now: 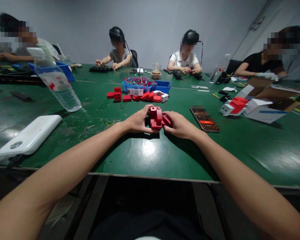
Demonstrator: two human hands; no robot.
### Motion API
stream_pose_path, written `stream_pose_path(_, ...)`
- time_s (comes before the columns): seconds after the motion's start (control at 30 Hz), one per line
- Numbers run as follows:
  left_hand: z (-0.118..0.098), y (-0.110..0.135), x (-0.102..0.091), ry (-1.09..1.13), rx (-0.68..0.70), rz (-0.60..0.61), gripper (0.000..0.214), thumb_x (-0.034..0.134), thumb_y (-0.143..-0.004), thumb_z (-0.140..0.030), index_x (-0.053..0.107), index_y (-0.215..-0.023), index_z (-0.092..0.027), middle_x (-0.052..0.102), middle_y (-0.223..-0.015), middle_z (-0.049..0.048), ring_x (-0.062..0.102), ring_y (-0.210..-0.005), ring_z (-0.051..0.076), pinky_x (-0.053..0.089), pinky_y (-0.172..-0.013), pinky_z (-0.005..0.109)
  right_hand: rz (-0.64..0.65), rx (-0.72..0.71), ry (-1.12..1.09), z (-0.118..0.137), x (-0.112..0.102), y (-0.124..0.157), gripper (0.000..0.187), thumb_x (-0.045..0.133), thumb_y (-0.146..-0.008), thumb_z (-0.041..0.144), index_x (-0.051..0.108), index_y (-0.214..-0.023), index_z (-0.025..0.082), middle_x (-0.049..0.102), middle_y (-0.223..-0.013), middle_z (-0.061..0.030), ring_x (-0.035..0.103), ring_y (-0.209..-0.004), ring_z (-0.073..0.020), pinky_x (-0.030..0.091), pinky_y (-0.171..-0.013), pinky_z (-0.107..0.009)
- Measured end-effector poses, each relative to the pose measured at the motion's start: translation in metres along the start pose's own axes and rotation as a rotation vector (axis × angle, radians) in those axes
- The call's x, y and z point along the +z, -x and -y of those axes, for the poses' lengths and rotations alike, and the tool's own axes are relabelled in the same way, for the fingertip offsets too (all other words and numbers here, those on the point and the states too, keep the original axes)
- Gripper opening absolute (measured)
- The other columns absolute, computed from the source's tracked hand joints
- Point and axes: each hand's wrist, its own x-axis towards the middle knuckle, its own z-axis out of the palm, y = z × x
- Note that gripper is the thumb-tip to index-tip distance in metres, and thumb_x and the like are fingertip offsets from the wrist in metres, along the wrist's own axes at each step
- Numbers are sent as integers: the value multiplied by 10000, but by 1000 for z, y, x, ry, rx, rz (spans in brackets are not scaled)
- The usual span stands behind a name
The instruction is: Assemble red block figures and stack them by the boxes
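Just above the green table point(130, 153), in the middle of the view, is a red block-shaped part point(155, 116) with a hole and a rounded section. My left hand point(139, 119) grips it from the left, thumb and fingers on its top and bottom edges. My right hand point(179, 124) is closed on a second red piece point(166, 120), smaller and angled, against the first part's right side. Whether the two are joined I cannot tell. Beyond my hands lie several loose red blocks point(127, 98) and a white block point(164, 97).
Blue bins point(163, 87) hold coloured wires point(140, 81). A phone point(204, 119) lies right, near an open carton point(265, 111) and a red-and-white part point(237, 106). Left are a water bottle point(61, 87) and a white power bank-like device point(31, 135). Several people sit around the table.
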Motion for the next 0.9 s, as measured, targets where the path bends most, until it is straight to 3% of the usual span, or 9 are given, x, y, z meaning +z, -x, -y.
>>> stream_pose_path(0.1, 0, 0, 0, -1, 0, 1, 960, 793, -603, -560, 317, -1340, -170, 548, -1289, 174, 611, -1130, 306, 487, -986, 418, -19, 67, 39, -3, 1, -1, 568, 646, -739, 268, 545, -1271, 96, 634, -1131, -180, 597, -1003, -300, 484, -902, -439)
stream_pose_path(0.27, -1, 0, -1, 6, -13, 8, 952, 792, -604, -551, 311, -1334, -173, 560, -1263, 171, 613, -1113, 304, 491, -970, 438, -34, 230, 62, 2, -2, -4, 346, 665, -748, 287, 668, -1061, 139, 656, -967, -136, 615, -882, -260, 496, -812, -383)
stream_pose_path(0.37, -1, 0, -2, 10, -13, 11, 940, 790, -608, -541, 311, -1326, -170, 561, -1254, 171, 612, -1110, 305, 491, -963, 443, -109, 357, -19, 4, -1, -6, 352, 683, -760, 305, 666, -1061, 122, 663, -978, -134, 617, -857, -233, 493, -795, -362)
stream_pose_path(0.5, -1, -1, -2, 9, -15, 18, 933, 791, -605, -536, 314, -1322, -178, 563, -1244, 160, 617, -1098, 297, 495, -953, 434, -259, 469, -315, 1, 4, -9, 366, 716, -758, 306, 635, -1071, 135, 686, -1003, -115, 637, -848, -206, 512, -798, -363)
stream_pose_path(0.63, -1, 0, -2, 9, -27, 21, 935, 792, -606, -535, 315, -1320, -167, 569, -1238, 160, 625, -1075, 286, 500, -941, 423, -383, 627, -829, 4, 3, -14, 213, 709, -773, 225, 631, -956, 147, 696, -899, -73, 646, -754, -156, 548, -719, -311)
stream_pose_path(0.77, -2, 0, -2, 4, -44, 24, 925, 794, -602, -537, 328, -1307, -161, 586, -1209, 154, 628, -1060, 282, 500, -936, 418, -352, 729, -1248, 13, -7, -16, 36, 664, -801, 133, 632, -785, 128, 667, -724, -41, 631, -647, -118, 563, -659, -258)
stream_pose_path(0.9, -3, 1, -3, 1, -48, 22, 927, 791, -602, -547, 333, -1303, -148, 586, -1206, 161, 626, -1062, 285, 500, -936, 414, -314, 740, -1381, 15, -13, -14, 72, 700, -764, 98, 634, -766, 127, 679, -711, -36, 642, -644, -114, 566, -641, -229)
